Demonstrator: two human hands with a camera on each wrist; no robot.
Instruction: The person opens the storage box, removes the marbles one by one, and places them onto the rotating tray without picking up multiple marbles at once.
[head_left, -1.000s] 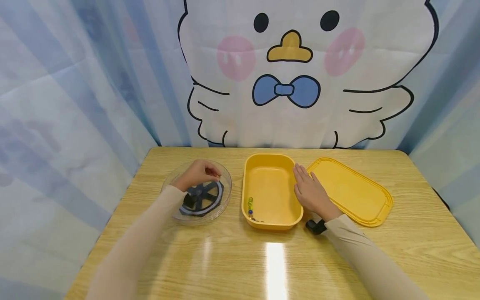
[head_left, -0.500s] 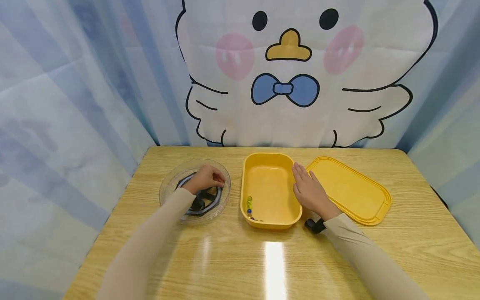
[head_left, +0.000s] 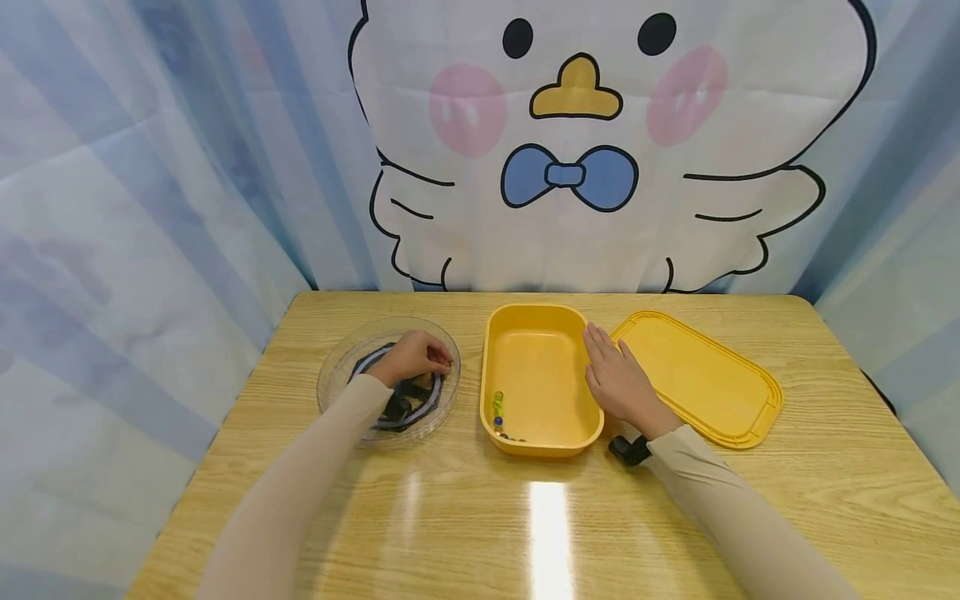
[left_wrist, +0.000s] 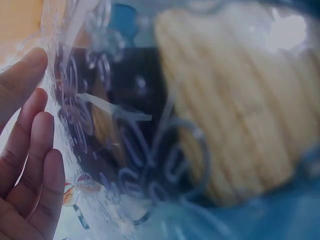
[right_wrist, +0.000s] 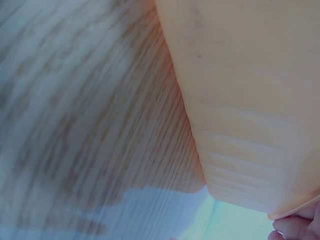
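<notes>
My left hand (head_left: 416, 354) reaches over a clear patterned dish (head_left: 327, 379) on the left, fingertips at its right inner side. In the left wrist view, the thumb and fingers (left_wrist: 42, 132) are slightly bent with a gap between them. A marble-like ball (left_wrist: 69, 194) with red marks shows beside the fingertips. My right hand (head_left: 621, 379) rests with straight fingers along the right rim of a yellow plastic box (head_left: 540, 375); its fingertips (right_wrist: 295, 227) show at that rim in the right wrist view. Small green, blue and brown balls (head_left: 498, 408) line the box's near left corner.
A black spoked ring (head_left: 420, 408) with a pale band shows at the dish. A yellow lid (head_left: 701, 379) lies right of the box. All stand on a wooden table (head_left: 465, 525), with a printed curtain (head_left: 570, 242) behind its far edge.
My left hand moves slightly right and lower inside the dish in the first half second, then stays nearly still. The right hand and box hold their place while the head view shifts a little.
</notes>
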